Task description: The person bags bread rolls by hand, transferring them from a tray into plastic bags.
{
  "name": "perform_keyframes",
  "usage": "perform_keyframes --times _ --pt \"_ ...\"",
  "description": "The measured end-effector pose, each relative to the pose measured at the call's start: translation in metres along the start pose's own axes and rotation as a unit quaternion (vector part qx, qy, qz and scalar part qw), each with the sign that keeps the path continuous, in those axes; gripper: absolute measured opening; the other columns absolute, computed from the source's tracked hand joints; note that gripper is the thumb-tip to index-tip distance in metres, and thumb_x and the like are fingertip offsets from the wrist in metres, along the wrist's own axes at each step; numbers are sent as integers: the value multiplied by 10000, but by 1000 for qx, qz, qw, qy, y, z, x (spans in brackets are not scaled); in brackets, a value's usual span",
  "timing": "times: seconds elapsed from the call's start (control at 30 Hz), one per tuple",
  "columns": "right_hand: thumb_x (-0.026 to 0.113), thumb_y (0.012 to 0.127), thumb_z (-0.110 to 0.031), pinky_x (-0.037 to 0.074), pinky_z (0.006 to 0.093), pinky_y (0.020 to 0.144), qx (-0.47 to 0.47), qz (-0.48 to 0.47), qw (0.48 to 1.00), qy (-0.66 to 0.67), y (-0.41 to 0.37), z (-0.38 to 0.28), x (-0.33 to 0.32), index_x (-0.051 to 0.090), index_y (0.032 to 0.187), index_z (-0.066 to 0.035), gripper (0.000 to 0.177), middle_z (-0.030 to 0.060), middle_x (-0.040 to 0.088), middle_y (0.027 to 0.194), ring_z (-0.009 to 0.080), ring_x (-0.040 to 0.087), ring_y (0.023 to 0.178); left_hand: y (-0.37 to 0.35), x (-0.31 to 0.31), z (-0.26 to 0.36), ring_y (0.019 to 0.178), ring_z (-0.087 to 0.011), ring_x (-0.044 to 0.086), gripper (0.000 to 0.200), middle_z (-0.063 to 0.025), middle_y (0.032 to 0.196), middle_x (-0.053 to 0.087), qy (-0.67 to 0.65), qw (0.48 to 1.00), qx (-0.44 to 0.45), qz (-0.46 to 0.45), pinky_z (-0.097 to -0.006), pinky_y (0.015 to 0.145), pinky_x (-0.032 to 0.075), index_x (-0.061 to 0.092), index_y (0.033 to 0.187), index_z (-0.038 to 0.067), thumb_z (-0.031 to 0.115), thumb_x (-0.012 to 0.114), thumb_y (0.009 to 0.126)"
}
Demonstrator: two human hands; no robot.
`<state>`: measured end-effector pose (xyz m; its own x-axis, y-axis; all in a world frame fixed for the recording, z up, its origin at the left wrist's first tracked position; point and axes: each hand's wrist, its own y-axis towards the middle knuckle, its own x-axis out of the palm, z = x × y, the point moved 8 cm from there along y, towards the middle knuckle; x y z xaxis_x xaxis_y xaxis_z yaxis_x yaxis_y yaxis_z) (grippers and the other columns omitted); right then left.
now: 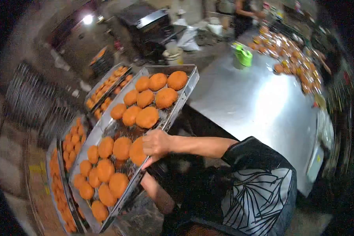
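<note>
Orange buns point(105, 170) could slide if the right hand point(156, 142), clasping the tray point(183, 98), tilts it (left hand's grip hidden, can't tell).

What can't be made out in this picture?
All in the head view:
Left hand: out of sight, perhaps behind the tray or below the bottom edge.
One round cake: partly covered by the right hand.
Wrapped goods on the table: blurred, too small to count.
Far person: cut off by the top edge.
</note>
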<state>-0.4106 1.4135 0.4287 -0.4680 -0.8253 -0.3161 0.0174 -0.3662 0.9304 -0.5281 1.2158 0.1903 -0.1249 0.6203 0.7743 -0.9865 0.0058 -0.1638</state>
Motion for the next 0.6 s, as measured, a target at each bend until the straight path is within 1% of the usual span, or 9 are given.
perform_keyframes --times 0.03,0.1,0.2,0.27,0.33,0.37,0.47,0.5,0.6 --pt "658 561 -533 267 281 382 -1 5 1000 -7 -9 7 -25 311 469 -133 538 2 335 482 156 383 432 14 10 -11 920 -173 469 259 -56 978 500 11 1000 -12 -12 -342 859 355 445 1053 40 158 463 823" --pt "659 561 -532 260 278 385 36 16 998 -55 -16 14 -15 305 465 -134 541 -3 332 481 155 374 430 42 0 -15 911 -173 472 249 -54 968 503 26 998 -39 -28 -342 853 360 450 1041 44 162 461 822" --pt "642 574 -537 265 288 403 80 33 987 -135 -36 28 -55 293 448 -140 544 -8 323 460 161 367 427 75 17 -57 896 -174 478 235 -51 953 508 47 993 -84 -62 -343 843 366 459 1024 50 169 458 821" --pt "625 586 -543 275 300 418 113 29 975 -189 -73 39 -93 287 435 -144 544 -9 317 439 167 368 426 92 29 -113 886 -174 481 226 -49 942 512 59 986 -133 -83 -344 836 370 465 1012 54 173 456 820" --pt "643 578 -510 270 303 431 199 -4 947 -251 -97 34 -120 280 449 -144 531 -13 292 455 163 343 432 102 51 -161 876 -175 485 218 -47 932 515 68 976 -178 -104 -345 830 375 471 1000 58 178 454 819" --pt "643 578 -510 270 303 431 213 -7 939 -270 -106 35 -129 280 449 -144 531 -13 292 455 163 343 432 104 58 -190 871 -175 487 213 -47 927 517 72 969 -208 -114 -345 827 377 474 994 60 180 453 819" --pt "604 608 -363 271 286 442 234 -54 890 -388 -128 28 -158 311 486 -153 381 -33 323 525 132 372 505 89 80 -277 857 -175 492 202 -44 912 522 77 938 -302 -149 -346 817 383 482 977 66 187 450 818" --pt "555 574 -285 282 271 459 283 -70 883 -368 -124 33 -172 324 484 -167 275 -39 340 532 126 392 525 84 85 -304 852 -175 494 199 -43 907 523 77 926 -332 -161 -347 814 385 485 971 68 189 449 818" --pt "569 556 -299 287 265 470 294 -108 826 -469 -154 39 -195 340 481 -172 272 -39 342 523 125 397 517 62 94 -379 837 -176 499 189 -40 892 529 72 884 -422 -190 -348 804 392 494 953 74 196 447 817"
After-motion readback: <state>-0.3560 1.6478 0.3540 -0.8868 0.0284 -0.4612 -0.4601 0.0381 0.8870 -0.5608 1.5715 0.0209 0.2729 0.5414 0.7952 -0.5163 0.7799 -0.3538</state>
